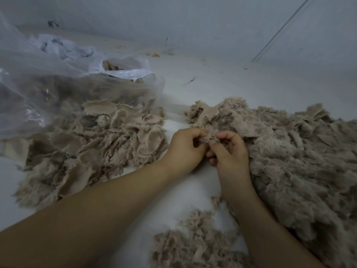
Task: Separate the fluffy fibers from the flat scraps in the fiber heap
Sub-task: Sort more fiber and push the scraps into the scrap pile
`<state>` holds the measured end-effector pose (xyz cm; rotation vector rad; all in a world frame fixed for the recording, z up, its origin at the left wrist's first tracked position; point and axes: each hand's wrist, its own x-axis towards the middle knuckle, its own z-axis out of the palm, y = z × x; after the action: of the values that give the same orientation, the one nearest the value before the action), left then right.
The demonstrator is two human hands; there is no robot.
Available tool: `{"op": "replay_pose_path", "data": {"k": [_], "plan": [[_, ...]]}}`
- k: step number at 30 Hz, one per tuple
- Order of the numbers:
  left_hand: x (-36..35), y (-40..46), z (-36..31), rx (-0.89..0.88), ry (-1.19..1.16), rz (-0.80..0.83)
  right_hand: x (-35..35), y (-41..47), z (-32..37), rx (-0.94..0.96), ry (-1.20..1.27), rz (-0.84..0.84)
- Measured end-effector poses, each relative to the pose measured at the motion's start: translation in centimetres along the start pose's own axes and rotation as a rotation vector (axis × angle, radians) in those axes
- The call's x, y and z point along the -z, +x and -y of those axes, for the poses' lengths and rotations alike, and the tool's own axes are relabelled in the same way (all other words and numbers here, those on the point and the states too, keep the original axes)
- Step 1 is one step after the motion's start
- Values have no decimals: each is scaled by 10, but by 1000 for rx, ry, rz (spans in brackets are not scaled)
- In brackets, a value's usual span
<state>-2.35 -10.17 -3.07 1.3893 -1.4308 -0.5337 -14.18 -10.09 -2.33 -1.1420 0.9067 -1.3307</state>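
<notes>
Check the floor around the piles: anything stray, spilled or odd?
Nothing is damaged. A few stray bits lie on the floor near the far wall, away from the piles, and a dark strand lies beside the plastic bag. Both hands pinch one tuft.

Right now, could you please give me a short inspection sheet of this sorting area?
Surface: pale floor, bare between piles.
Job's things: big fiber heap at right; pile of flat scraps at left; small fluffy pile nearest the camera.
Clutter: clear plastic bags, one holding beige scraps; small bits by the wall.
Grippers: left hand and right hand both pinch one fiber tuft.
Cables: thin line on wall, kind unclear.
Surroundings: plain grey wall.
</notes>
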Motion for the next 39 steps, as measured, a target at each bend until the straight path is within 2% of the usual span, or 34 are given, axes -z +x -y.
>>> {"op": "replay_pose_path", "data": {"k": [2, 6, 12, 16, 19, 23, 26, 29, 33, 36, 39], "plan": [[3, -8, 2, -15, -9, -40, 0, -1, 0, -30, -3, 84], [14, -26, 2, -84, -79, 18, -2, 0, -4, -140, -55, 248], [22, -35, 4, 143, -307, -49, 1, 7, -14, -171, -91, 179], [21, -44, -1, 150, -373, -43, 2, 8, -17, -143, -124, 143], [22, -45, -4, 170, -415, -53, 3, 5, -14, -55, -177, 141], [24, -41, -5, 116, -355, -73, 4, 0, -12, 58, -244, 271], [21, -43, -7, 62, -295, -19, 4, 0, -14, 18, -209, 361], [21, -45, -9, 94, -344, -2, 5, 3, -18, -81, -261, 332], [23, -43, -8, 120, -414, -113, 4, 5, -21, -129, -304, 261], [26, -41, -6, 167, -494, -186, 2, 6, -19, -141, -272, 227], [26, -41, -4, 226, -460, -184, 2, 2, -12, -75, -311, 206]]}}
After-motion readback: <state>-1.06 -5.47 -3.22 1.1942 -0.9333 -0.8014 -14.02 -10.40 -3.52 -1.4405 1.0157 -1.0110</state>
